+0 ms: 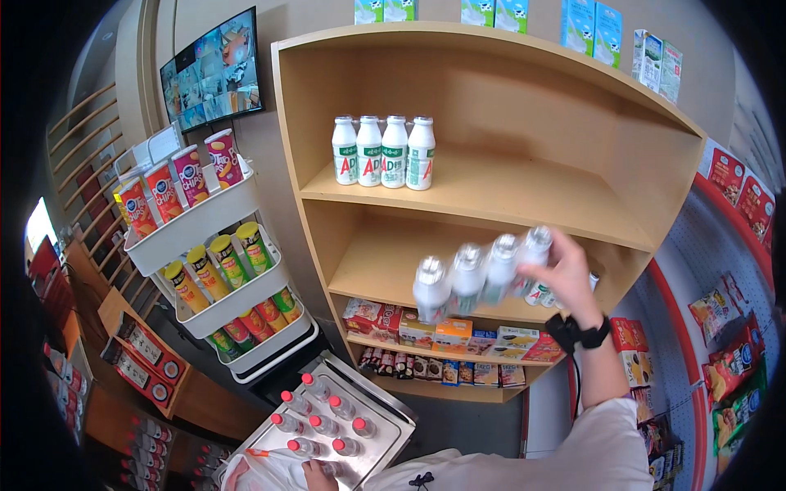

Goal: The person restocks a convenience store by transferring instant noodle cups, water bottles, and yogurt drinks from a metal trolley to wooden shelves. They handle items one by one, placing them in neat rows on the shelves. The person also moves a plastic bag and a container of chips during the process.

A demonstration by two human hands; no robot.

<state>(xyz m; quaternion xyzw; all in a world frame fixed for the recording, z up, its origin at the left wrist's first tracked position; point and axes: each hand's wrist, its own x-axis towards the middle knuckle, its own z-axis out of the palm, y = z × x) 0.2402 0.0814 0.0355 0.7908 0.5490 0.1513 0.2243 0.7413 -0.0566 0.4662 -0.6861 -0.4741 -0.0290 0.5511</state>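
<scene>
My right hand (565,270) grips the end of a row of white plastic milk-drink bottles (468,267) with silver foil caps. The row is slightly blurred and tilted, held in front of the wooden shelf unit (491,215) at its middle level. Behind my right hand, more such bottles (539,293) stand partly hidden on the middle shelf. Another upright row of these bottles (382,152) is at the left of the upper shelf. My left hand (318,475) is at the bottom edge, beside a clear red-capped bottle and a white plastic bag (264,469); its fingers are mostly hidden.
Several red-capped bottles (322,423) stand on a metal-topped cart (381,439). To the left, a white tiered rack (196,221) holds chip canisters. Snack boxes (453,332) fill a lower shelf. Bagged snacks (734,374) hang at right. Milk cartons (592,30) top the shelf unit.
</scene>
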